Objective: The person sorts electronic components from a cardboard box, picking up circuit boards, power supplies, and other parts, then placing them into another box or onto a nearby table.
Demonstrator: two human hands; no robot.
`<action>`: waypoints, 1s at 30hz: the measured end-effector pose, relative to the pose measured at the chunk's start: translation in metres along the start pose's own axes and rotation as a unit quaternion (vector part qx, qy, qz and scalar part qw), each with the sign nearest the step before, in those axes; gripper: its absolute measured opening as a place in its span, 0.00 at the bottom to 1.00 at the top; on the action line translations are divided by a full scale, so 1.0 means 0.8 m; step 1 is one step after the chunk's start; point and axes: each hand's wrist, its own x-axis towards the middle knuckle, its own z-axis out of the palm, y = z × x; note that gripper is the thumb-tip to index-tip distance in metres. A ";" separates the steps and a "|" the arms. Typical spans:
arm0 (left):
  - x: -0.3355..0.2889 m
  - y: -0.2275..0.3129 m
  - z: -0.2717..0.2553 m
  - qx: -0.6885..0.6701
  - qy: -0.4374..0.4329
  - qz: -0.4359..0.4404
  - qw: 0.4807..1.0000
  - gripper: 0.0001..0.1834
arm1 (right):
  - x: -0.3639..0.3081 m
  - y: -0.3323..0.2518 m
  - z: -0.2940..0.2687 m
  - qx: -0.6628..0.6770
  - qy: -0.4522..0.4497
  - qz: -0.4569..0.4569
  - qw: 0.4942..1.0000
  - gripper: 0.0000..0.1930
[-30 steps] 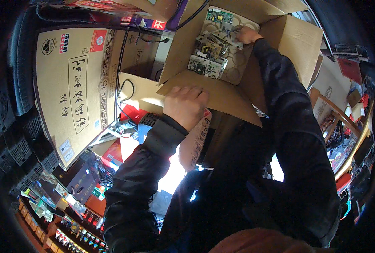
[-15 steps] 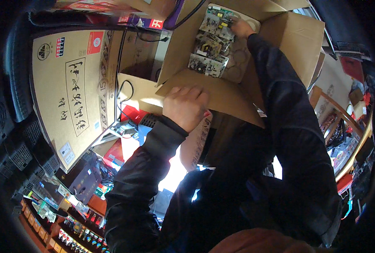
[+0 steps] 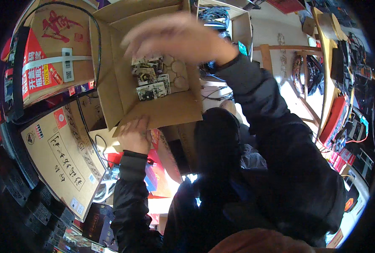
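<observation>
Brown cardboard box [image 3: 166, 116], open; pale circuit boards [image 3: 153, 90] inside.

Matt cardboard box [image 3: 170, 113], cloth sleeve [image 3: 130, 198]

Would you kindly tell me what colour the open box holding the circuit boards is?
The open box is brown, best seen in the head view.

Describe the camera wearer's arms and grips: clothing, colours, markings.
Left sleeve and right sleeve: long, black, creased fabric, no markings I can make out. Left cuff: dark, wide band. Left grip: bare hand, no glove. Right grip: also bare, but too blurred for finer detail. No cables attached that I can see.
</observation>
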 end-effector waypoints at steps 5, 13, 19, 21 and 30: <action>-0.005 0.003 -0.001 -0.001 -0.036 -0.031 0.999 0.24 | -0.145 0.066 -0.177 -0.047 0.374 0.167 0.911 0.15; 0.005 -0.003 0.000 0.004 0.011 0.015 1.000 0.19 | -0.330 0.161 -0.106 -0.477 0.155 0.528 0.685 0.47; -0.004 -0.009 0.010 0.033 0.012 0.009 0.999 0.17 | -0.325 0.147 -0.088 -0.489 0.182 0.560 0.644 0.33; -0.004 -0.008 0.010 0.028 0.011 0.003 1.000 0.17 | -0.334 0.154 -0.108 -0.464 0.218 0.596 0.618 0.29; 0.006 0.001 0.005 0.035 -0.008 -0.020 0.999 0.10 | -0.405 0.112 -0.132 0.083 0.543 0.363 0.753 0.10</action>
